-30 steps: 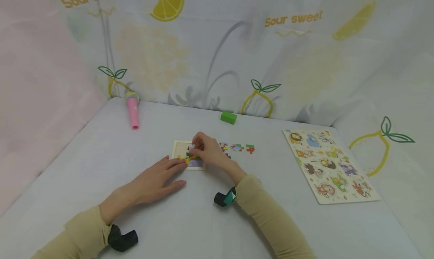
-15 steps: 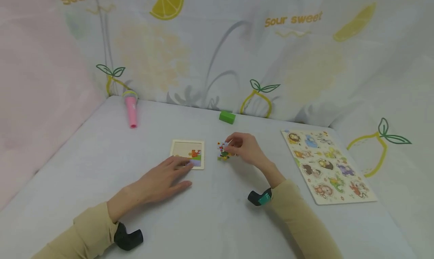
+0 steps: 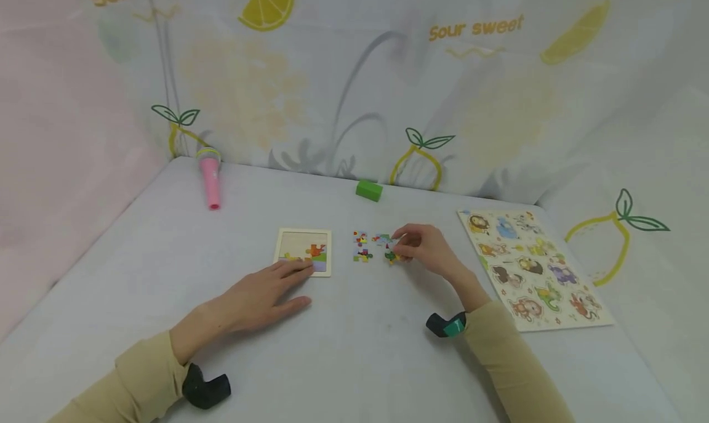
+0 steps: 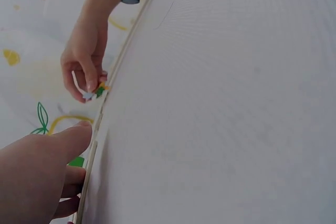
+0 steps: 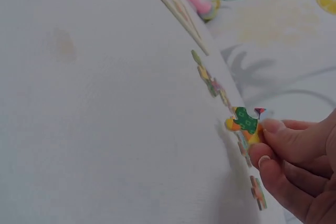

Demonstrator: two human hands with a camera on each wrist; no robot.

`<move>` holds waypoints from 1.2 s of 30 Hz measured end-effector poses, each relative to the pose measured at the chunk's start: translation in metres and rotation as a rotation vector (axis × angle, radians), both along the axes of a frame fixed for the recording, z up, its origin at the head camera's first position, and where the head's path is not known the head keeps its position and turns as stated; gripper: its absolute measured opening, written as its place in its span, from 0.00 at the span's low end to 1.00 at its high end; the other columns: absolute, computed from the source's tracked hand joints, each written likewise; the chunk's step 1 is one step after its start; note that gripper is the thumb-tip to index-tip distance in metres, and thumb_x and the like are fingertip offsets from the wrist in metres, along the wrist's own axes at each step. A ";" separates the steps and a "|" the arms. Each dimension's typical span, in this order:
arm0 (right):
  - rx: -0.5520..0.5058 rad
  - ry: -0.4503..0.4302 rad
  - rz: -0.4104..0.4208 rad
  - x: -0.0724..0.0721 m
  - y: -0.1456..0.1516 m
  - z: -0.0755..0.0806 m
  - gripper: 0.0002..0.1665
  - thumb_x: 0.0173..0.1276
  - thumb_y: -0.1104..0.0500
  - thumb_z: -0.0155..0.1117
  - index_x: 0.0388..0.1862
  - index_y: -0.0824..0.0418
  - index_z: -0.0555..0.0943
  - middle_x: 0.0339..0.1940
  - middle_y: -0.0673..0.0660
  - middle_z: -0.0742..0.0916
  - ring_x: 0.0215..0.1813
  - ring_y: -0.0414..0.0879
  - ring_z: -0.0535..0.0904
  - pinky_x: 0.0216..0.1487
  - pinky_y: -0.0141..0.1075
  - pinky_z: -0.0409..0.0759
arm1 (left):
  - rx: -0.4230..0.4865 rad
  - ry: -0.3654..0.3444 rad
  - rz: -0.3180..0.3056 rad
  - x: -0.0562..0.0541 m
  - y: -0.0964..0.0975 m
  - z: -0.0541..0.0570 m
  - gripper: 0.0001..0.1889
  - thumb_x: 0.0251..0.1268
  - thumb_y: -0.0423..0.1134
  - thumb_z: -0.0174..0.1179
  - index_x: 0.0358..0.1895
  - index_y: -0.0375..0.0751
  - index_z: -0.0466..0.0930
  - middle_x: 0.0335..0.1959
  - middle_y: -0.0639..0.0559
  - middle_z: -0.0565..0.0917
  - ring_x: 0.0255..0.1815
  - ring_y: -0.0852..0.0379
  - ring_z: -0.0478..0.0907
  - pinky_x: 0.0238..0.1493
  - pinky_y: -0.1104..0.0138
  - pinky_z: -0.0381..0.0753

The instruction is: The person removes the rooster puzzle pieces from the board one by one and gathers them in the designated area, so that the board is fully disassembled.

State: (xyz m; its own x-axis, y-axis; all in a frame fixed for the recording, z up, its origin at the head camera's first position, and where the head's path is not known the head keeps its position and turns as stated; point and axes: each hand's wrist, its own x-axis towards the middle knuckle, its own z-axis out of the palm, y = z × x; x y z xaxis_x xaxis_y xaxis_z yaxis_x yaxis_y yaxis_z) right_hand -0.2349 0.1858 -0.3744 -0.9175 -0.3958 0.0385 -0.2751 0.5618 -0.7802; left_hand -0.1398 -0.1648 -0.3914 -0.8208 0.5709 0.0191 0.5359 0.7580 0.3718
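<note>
My left hand (image 3: pixel 252 297) lies with its fingers over the lower left of a small wooden puzzle tray (image 3: pixel 304 231), which has some pieces in its lower part. An orange piece (image 3: pixel 317 250) shows at the tray's right side. My right hand (image 3: pixel 429 249) pinches a green, yellow and orange puzzle piece (image 5: pixel 244 121) between thumb and fingers, right of the tray. Several loose pieces lie beside it, including a red and yellow one (image 3: pixel 360 238), a dark-and-yellow one (image 3: pixel 363 255) and a pale blue one (image 3: pixel 381 239). Another orange piece (image 5: pixel 257 192) shows in the right wrist view.
A green block (image 3: pixel 368 190) sits at the back of the white table. At the far left lies a pink toy microphone (image 3: pixel 210 180). A large animal puzzle board (image 3: pixel 534 269) takes up the right side. Printed cloth (image 3: pixel 310 72) hangs behind.
My right hand has moved right from the tray to the loose pieces, with a puzzle piece in its fingers. The left hand stays on the tray with only a slight shift.
</note>
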 end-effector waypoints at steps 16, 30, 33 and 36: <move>0.168 0.215 -0.011 0.004 -0.012 -0.015 0.12 0.66 0.64 0.70 0.47 0.65 0.83 0.42 0.57 0.85 0.41 0.47 0.78 0.43 0.36 0.77 | 0.007 0.000 0.000 0.000 -0.001 -0.002 0.35 0.73 0.63 0.50 0.76 0.49 0.64 0.74 0.51 0.68 0.75 0.44 0.65 0.67 0.44 0.71; 0.203 0.242 -0.001 0.002 -0.016 -0.019 0.10 0.67 0.64 0.69 0.46 0.65 0.84 0.39 0.57 0.83 0.34 0.44 0.73 0.36 0.33 0.70 | 0.017 0.008 0.002 -0.001 -0.001 -0.003 0.35 0.73 0.62 0.52 0.76 0.49 0.65 0.74 0.50 0.69 0.74 0.43 0.66 0.67 0.44 0.71; 0.202 0.238 -0.004 0.002 -0.015 -0.020 0.10 0.67 0.64 0.68 0.46 0.66 0.84 0.39 0.58 0.83 0.34 0.44 0.73 0.36 0.33 0.70 | 0.017 0.008 0.000 -0.001 -0.001 -0.003 0.34 0.72 0.61 0.53 0.76 0.48 0.65 0.73 0.50 0.69 0.74 0.43 0.66 0.66 0.44 0.71; 0.205 0.222 -0.021 0.002 -0.015 -0.022 0.10 0.66 0.64 0.69 0.45 0.64 0.85 0.39 0.57 0.83 0.35 0.44 0.72 0.37 0.32 0.69 | 0.018 0.009 -0.002 -0.001 -0.001 -0.003 0.35 0.72 0.61 0.53 0.76 0.48 0.65 0.73 0.50 0.69 0.74 0.43 0.66 0.67 0.44 0.71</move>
